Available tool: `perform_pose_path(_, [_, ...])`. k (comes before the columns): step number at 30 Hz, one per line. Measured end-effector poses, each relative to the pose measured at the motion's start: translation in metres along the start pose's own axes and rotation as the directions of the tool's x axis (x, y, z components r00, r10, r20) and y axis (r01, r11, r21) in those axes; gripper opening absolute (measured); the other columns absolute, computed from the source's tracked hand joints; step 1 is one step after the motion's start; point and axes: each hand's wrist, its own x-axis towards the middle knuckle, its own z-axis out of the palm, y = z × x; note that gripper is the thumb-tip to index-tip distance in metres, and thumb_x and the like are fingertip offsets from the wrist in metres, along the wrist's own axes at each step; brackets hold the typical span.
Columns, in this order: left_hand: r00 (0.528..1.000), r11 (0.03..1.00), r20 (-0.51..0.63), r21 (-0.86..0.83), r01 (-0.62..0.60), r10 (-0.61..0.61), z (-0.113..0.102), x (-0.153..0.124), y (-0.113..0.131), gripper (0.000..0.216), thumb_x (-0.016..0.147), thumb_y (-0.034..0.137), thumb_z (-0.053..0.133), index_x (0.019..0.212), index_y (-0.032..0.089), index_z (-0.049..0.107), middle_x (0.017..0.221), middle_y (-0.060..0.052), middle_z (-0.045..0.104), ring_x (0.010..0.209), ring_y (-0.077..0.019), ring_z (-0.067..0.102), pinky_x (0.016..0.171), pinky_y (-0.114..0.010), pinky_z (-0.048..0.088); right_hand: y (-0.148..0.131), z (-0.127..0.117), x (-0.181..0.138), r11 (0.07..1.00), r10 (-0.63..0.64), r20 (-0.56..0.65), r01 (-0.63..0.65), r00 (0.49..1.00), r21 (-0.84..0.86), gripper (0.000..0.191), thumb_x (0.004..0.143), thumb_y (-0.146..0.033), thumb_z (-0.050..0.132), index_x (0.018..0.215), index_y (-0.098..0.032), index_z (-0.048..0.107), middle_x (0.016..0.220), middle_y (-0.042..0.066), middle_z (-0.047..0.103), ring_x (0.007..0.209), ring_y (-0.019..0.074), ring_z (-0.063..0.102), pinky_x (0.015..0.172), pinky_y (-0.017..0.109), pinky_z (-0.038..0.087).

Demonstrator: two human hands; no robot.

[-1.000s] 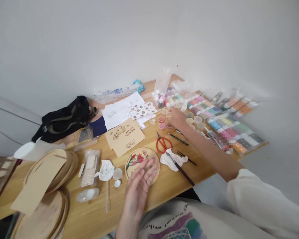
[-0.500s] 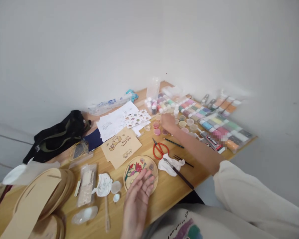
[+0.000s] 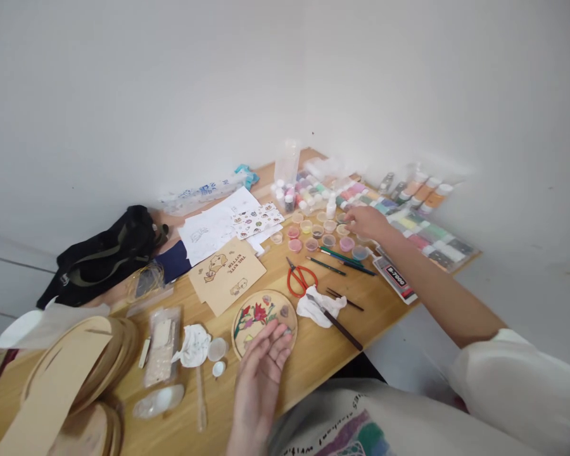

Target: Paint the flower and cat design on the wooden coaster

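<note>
My left hand (image 3: 265, 354) rests palm up at the near rim of a round wooden disc (image 3: 241, 310) painted with red flowers and green leaves. Its fingers are loosely stretched out and cover the lower part of the disc. Farther off, my right hand (image 3: 367, 223) is over the right side of a group of small round cups of coloured paint or powder (image 3: 346, 244). The fingers are bent and pinched together at a cup; what they hold, if anything, is too small to make out.
Red-handled scissors (image 3: 302, 280), a dark-handled tool (image 3: 342, 329) on white tissue (image 3: 316, 311), and pencils or brushes (image 3: 327, 265) lie between my hands. Boxed colour jars (image 3: 422, 231) line the right. Printed kraft paper (image 3: 230, 275), a black bag (image 3: 109, 253) and stacked wooden discs (image 3: 118, 354) are left.
My right hand has moved right, from the left part of the cups to their right side, uncovering several cups and pencils. My left hand stays by the disc. The view has shifted slightly.
</note>
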Motion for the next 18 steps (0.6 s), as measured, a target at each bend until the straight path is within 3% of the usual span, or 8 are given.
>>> perform_pose_path(7, [0.992,1.0,0.122,0.002,-0.004,0.004,-0.003,0.004,-0.015,0.04,0.054,0.031,0.091,0.09,0.015,0.081,0.092,-0.012,0.079,0.078,-0.0189,0.074,0.068,-0.024,0.058,0.001,0.02,0.002,1.0,-0.014,0.001,0.014,1.0,-0.02,0.037,0.095,-0.041,0.059,0.123,-0.017,0.06,0.126,0.009,0.061,0.113,0.0209,0.06,0.097,0.044,0.053])
perform_pose_path(12, [0.988,0.999,0.149,-0.003,-0.044,0.044,-0.013,0.011,-0.023,0.036,0.064,0.031,0.086,0.096,0.015,0.08,0.095,-0.012,0.079,0.08,-0.0189,0.074,0.072,-0.026,0.058,-0.004,0.029,0.008,0.999,0.032,-0.022,-0.032,0.999,-0.016,0.036,0.095,-0.041,0.059,0.121,-0.016,0.061,0.123,0.009,0.062,0.11,0.0201,0.061,0.095,0.043,0.054])
perform_pose_path(18, [0.99,0.999,0.132,0.01,-0.049,0.047,-0.012,0.009,-0.024,0.036,0.063,0.03,0.086,0.095,0.015,0.08,0.092,-0.011,0.078,0.077,-0.0179,0.073,0.068,-0.025,0.057,-0.01,0.034,0.008,0.999,0.042,-0.032,-0.041,0.999,0.006,0.036,0.095,-0.041,0.059,0.121,-0.016,0.061,0.122,0.009,0.062,0.109,0.0199,0.062,0.095,0.043,0.054])
